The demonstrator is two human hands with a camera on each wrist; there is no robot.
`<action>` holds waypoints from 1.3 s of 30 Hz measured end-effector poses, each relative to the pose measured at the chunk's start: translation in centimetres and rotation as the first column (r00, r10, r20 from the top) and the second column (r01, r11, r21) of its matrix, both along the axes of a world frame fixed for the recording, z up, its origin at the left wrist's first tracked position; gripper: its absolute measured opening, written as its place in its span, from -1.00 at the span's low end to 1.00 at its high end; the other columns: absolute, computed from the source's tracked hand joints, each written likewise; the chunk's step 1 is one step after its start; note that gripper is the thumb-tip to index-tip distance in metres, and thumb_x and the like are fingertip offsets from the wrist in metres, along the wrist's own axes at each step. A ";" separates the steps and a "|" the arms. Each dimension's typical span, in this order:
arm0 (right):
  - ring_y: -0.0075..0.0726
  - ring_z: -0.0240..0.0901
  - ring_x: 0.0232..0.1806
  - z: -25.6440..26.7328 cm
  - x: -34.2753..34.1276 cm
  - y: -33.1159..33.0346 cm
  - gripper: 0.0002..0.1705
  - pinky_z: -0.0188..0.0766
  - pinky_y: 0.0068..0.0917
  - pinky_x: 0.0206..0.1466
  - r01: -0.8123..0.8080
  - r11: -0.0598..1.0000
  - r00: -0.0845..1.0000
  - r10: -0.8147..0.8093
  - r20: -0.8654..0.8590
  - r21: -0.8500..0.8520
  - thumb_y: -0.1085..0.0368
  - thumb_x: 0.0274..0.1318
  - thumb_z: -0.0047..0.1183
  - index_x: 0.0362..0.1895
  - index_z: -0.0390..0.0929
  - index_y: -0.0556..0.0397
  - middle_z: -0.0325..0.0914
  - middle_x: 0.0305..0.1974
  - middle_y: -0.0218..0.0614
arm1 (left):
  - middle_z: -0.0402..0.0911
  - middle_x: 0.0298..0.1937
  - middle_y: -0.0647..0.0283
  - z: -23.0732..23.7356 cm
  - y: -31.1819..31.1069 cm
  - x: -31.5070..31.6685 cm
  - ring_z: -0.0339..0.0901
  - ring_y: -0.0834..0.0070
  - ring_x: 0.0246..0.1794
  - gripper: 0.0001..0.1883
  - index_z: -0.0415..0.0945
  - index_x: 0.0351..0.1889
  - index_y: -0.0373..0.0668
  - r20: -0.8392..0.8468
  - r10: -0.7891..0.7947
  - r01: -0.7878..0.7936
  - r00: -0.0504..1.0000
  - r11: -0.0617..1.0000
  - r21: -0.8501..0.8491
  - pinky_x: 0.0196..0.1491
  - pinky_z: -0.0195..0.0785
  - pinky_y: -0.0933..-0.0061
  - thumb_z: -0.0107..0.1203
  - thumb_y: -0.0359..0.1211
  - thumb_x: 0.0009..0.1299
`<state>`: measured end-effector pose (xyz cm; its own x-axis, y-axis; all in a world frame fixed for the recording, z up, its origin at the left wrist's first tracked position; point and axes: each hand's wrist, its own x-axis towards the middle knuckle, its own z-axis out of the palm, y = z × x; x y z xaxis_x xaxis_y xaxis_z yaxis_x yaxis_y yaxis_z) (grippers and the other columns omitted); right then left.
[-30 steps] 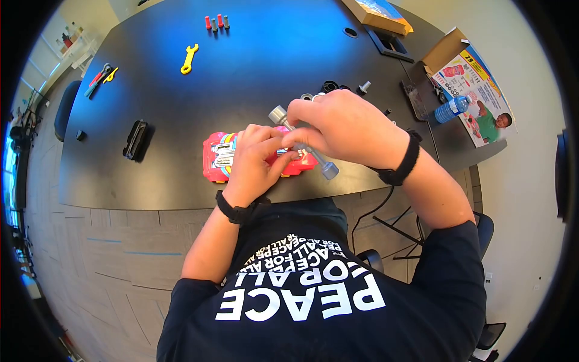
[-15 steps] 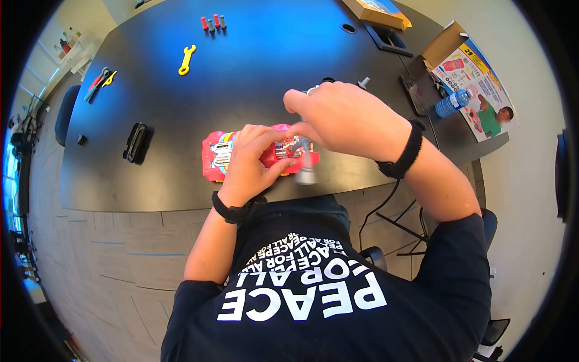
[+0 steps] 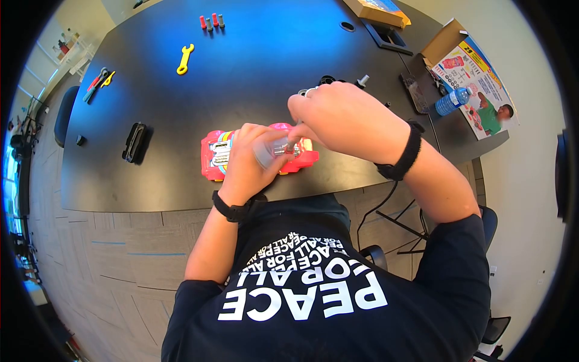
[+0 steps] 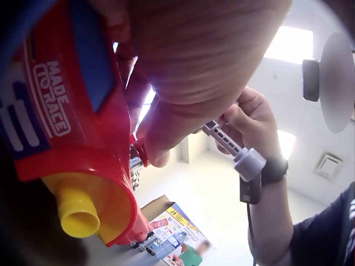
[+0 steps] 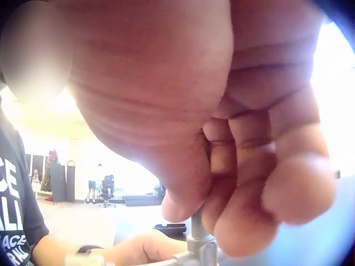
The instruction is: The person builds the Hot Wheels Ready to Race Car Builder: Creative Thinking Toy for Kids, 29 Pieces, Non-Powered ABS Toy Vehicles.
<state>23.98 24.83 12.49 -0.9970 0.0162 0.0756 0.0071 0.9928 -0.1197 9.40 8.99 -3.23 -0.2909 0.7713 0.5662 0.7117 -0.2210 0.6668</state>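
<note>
A red toy car (image 3: 211, 158) with yellow trim and stickers lies on the dark table close to the front edge. My left hand (image 3: 244, 164) grips it from above, thumb beside the silver engine part. Over the car's right half, my right hand (image 3: 353, 123) pinches the shaft of a grey toy lug wrench between thumb and fingers. The wrench's socket end (image 4: 249, 163) shows plainly in the left wrist view, while in the head view it is a blur over my left hand. Below the right fingertips, the right wrist view shows the wrench's hub (image 5: 201, 249). The right hand hides the shaft's top.
Behind the right hand lie black wheels (image 3: 326, 80) and a grey peg (image 3: 362, 81). A yellow wrench (image 3: 185, 59), red and grey pegs (image 3: 203, 23), small tools (image 3: 95, 85) and a black case (image 3: 134, 143) lie farther left. On the right are a water bottle (image 3: 451, 101) and an open box (image 3: 467, 75).
The lug wrench has turned: its socket end swung from the car's front side round to over my left hand. The right fingers shifted on it; the left hand and car stayed in place.
</note>
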 end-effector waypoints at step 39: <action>-0.49 0.72 -0.29 -6.1 15.9 9.7 -0.89 0.62 -0.56 -0.28 0.252 0.482 0.538 -0.791 -0.292 -0.839 0.42 0.51 0.29 -0.01 0.69 0.22 0.76 -0.21 -0.29 | 0.55 0.61 0.00 -0.5 -5.1 -1.5 0.39 -0.09 0.68 -0.24 0.62 0.45 -0.22 -0.187 0.026 -0.043 0.982 0.996 -0.085 0.69 0.18 -0.13 0.61 -0.28 0.26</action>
<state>39.92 34.56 6.40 -0.4716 0.8246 0.3124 0.1580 0.4276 -0.8900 7.85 3.91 -3.75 -0.2143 0.8117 0.5433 0.8310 -0.1408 0.5382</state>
